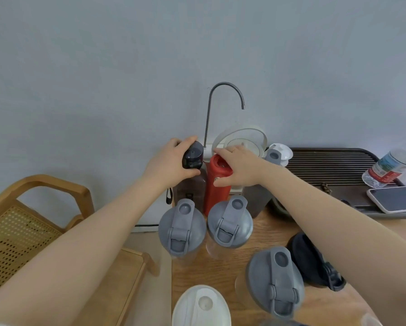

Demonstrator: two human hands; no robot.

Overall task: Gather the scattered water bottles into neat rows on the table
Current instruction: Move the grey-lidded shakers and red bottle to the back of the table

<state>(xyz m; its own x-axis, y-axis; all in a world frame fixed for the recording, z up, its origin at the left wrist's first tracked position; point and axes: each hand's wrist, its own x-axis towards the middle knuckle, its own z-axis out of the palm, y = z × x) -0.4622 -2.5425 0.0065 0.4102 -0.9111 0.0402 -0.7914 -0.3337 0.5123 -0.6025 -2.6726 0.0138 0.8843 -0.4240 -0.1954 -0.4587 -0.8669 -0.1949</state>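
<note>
My left hand [168, 162] grips the black lid of a dark smoky bottle [190, 187] at the table's far left corner. Right beside it stands a red bottle [216, 189], and my right hand [238, 167] is closed over its top. In front of these stand two clear bottles with grey flip lids [182, 228] [230, 222]. A third grey-lidded bottle [276, 281] and a white-lidded bottle [202, 307] stand nearer to me. A black-lidded bottle [313, 262] sits under my right forearm. Another grey-lidded dark bottle [256, 198] stands behind my right wrist.
A curved tap and white water dispenser [240, 140] stand at the wall. A dark slatted tea tray [331, 165] holds a plastic water bottle [387, 168] and a phone [396, 198]. A wooden cane chair [32, 215] stands left of the wooden table [220, 271].
</note>
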